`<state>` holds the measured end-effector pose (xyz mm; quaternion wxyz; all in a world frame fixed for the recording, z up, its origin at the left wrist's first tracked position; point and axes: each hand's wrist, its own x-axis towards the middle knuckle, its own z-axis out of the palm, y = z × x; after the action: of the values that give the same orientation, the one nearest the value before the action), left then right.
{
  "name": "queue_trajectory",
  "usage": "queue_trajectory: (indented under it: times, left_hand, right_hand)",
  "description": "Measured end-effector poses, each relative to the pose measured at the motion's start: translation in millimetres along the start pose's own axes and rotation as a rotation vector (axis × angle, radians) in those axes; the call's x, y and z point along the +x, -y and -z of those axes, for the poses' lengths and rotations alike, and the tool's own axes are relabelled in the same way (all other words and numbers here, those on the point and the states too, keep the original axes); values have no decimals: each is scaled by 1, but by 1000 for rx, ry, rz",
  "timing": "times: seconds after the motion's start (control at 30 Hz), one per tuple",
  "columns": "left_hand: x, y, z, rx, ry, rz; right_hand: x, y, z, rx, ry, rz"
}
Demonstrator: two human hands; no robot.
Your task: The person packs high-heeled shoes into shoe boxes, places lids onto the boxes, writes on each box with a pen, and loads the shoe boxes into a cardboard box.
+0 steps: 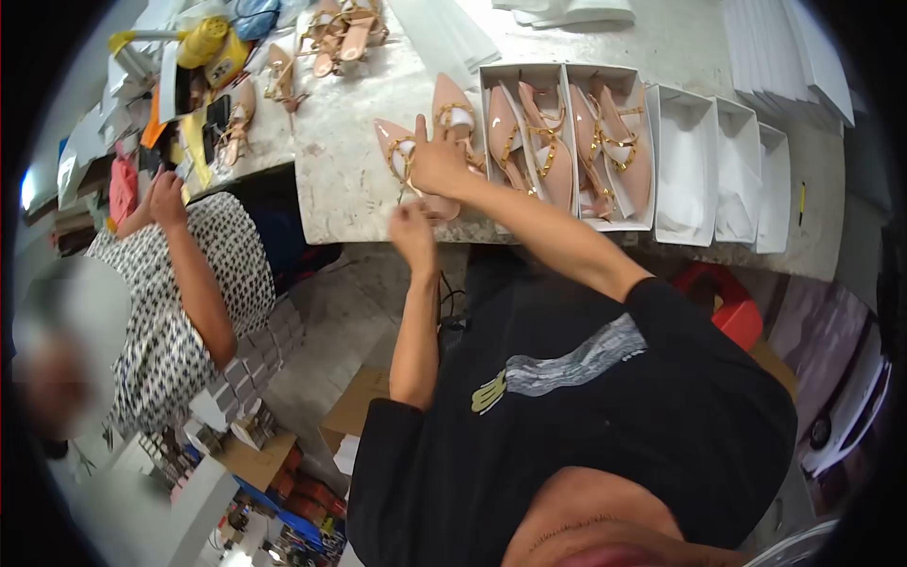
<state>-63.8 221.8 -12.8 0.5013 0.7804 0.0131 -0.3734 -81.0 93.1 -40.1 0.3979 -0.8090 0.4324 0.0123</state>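
Two pink pointed shoes with gold-studded straps lie on the table in front of me: the left pink shoe and the right pink shoe. My right hand rests palm down across them, its fingers spread and covering part of the straps. Lower down, by the heel end of the left shoe, my left hand is closed in a pinch at a thin strap; motion blurs its fingertips. To the right, a white shoebox and a second shoebox each hold a pair of similar shoes.
Several open white boxes stand right of the filled ones, near a yellow pen. White paper sheets lie at the far right. More pink shoes sit at the back left. A co-worker in a patterned top works at left.
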Motion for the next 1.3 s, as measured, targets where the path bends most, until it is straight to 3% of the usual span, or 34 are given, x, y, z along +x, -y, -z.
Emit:
queue_trajectory:
  times: [0.03,0.1,0.17,0.2,0.23,0.3,0.33,0.4,0.47,0.5,0.57,0.63,0.67,0.77,0.87,0.9,0.93,0.97,1.0,1.03,1.07,1.17,1.2,1.27,1.3]
  left_hand:
    - [9,-2,6,497,-326,-326]
    - [78,55,27,713,-426,-625]
    - [114,69,16,142,33,-48]
    - [114,61,11,-54,229,-91]
    - [114,50,7,-101,320,-49]
    - [102,37,0,-268,105,19]
    - [106,37,8,-218,134,27]
    - [112,27,35,-80,159,47]
    - [124,22,37,-247,232,-36]
    - [144,33,38,-267,238,-78]
    - [151,30,50,-310,352,-69]
    - [128,10,40,-552,587,-111]
    - [121,10,40,-693,542,-44]
    - [85,-11,26,-714,664,-39]
    - [61,-28,-4,-552,715,-44]
    - [36,-56,-25,-536,720,-120]
    - [24,-70,-37,-533,552,-111]
    - [34,-65,-32,-509,528,-136]
    - [59,-51,-16,-489,507,-159]
    - [79,-34,-3,-471,487,-181]
    - [90,-20,0,-357,220,-148]
    - [81,-19,-39,-238,-89,-43]
    - [122,25,-21,-228,16,-42]
    - [139,5,-19,625,-176,-239]
    - [137,-19,-34,848,-259,-447]
  right_hand:
    - [8,1,-16,-141,-69,-28]
    - [16,-7,-33,-286,-236,-8]
    - [2,-13,-35,-318,-434,100]
    - [-4,-12,-26,-365,-484,50]
    - [-1,-14,-20,-288,-388,-42]
    - [8,-11,-10,-95,-191,-210]
    - [12,-7,2,-18,-182,-240]
    - [11,-11,-23,141,-336,-257]
    - [26,-9,-33,277,-567,-122]
    - [32,-6,-18,398,-224,-263]
    - [21,0,-10,679,-210,-175]
    - [12,-3,15,954,-228,-40]
    - [10,-11,29,770,-179,112]
    - [-18,-35,106,1432,107,217]
    - [-29,-62,127,1716,-24,104]
    - [-34,-79,147,1556,-183,194]
    - [-39,-95,167,1385,-349,255]
    - [-62,-111,204,1316,-479,214]
    - [-89,-135,247,1249,-357,87]
    - [-103,-173,264,1124,-429,196]
    - [-111,-214,277,1042,-448,113]
    - [-135,-296,299,934,-406,-150]
    - [-135,-316,288,893,-364,-221]
    - [-126,-339,246,768,-328,-318]
    - [-120,-346,220,681,-337,-342]
